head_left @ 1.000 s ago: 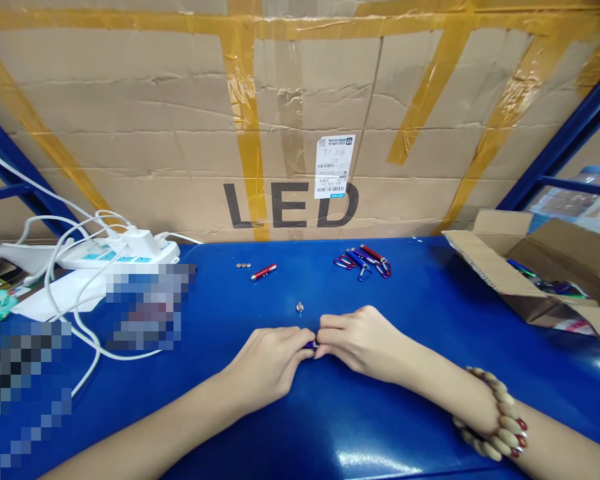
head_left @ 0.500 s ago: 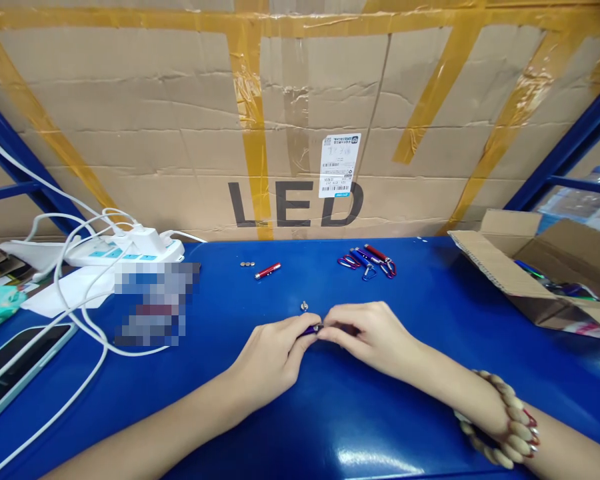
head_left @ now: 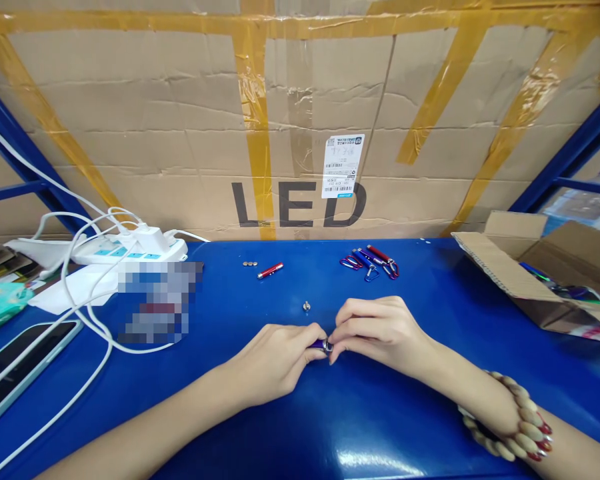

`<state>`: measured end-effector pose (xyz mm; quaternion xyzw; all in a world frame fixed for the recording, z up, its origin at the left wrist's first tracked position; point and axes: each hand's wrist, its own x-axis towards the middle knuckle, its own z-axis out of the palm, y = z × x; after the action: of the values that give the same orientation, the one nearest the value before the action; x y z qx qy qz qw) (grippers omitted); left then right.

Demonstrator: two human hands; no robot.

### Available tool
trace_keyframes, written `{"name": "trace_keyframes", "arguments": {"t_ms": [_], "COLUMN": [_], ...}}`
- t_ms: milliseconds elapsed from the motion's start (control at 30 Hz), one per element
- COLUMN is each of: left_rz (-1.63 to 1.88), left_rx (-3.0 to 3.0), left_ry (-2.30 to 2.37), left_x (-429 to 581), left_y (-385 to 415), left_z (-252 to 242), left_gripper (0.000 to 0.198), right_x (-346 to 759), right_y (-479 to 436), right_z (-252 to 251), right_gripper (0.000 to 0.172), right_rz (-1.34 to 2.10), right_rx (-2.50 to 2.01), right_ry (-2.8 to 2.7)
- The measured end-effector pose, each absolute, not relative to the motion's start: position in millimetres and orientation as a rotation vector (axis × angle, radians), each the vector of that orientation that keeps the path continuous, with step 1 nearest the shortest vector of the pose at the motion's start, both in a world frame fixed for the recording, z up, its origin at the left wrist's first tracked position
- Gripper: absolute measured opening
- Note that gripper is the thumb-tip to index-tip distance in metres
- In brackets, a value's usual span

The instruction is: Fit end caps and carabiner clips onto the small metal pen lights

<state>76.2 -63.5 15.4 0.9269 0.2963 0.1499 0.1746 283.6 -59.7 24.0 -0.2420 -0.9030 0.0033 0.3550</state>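
Observation:
A slim purple-blue mini flashlight [head_left: 318, 345] with a silver end is gripped between the thumb and fingers of my left hand [head_left: 280, 360]. My right hand [head_left: 380, 330] closes its fingertips around that silver end. Whether some smaller part sits between those fingertips is hidden. Just beyond the hands lies a small silver metal cap [head_left: 307, 306]. Farther back is a red mini flashlight [head_left: 271, 271] without a clip, beside several button cells [head_left: 250, 264] in a row.
Several red and blue mini flashlights with carabiners [head_left: 373, 259] lie at the back. An open cardboard box [head_left: 505, 267] stands right. On the left are a power strip [head_left: 130, 248], white cables [head_left: 87, 313] and a phone [head_left: 25, 363]. A large taped carton [head_left: 195, 133] walls off the back.
Both hands have come slightly nearer to me and to the right with the flashlight. The right fingers now spread more around its silver end. The view has shifted a little.

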Motion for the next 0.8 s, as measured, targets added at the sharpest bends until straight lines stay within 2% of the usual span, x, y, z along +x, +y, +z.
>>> {"name": "trace_keyframes", "arguments": {"t_ms": [167, 267, 367, 467, 567, 700, 800], "left_rz": [0.402, 0.451, 0.475, 0.522, 0.672, 0.872, 0.846], "left_rx": [2.693, 2.73, 2.78, 2.884, 3.041, 3.143, 3.038], "left_ry": [0.816, 0.808, 0.753, 0.73, 0.74, 0.752, 0.797], "left_x": [75.7, 75.5, 75.5, 76.0, 76.9, 78.2, 78.9], "left_y": [-63.9, -64.8, -65.7, -67.2, -69.4, -69.8, -67.2], "left_z": [14.3, 15.0, 14.0, 10.5, 7.7, 6.8, 5.0], "left_gripper": [0.004, 0.005, 0.009, 0.019, 0.025, 0.025, 0.023], "right_x": [282.9, 282.3, 279.9, 273.3, 262.9, 251.7, 249.4], "right_y": [-61.6, -64.9, -69.5, -75.3, -83.0, -89.2, -86.0], "right_z": [25.5, 24.6, 22.7, 20.7, 19.3, 16.9, 13.8], "right_gripper": [0.031, 0.037, 0.045, 0.048, 0.05, 0.057, 0.061], "right_rz": [0.154, 0.058, -0.048, -0.003, 0.415, 1.403, 1.702], "right_rx": [-0.7, -0.682, -0.671, -0.733, -0.914, -1.158, -1.204], "right_ry": [-2.424, -2.527, -2.633, -2.62, -2.419, -1.896, -1.663]}}
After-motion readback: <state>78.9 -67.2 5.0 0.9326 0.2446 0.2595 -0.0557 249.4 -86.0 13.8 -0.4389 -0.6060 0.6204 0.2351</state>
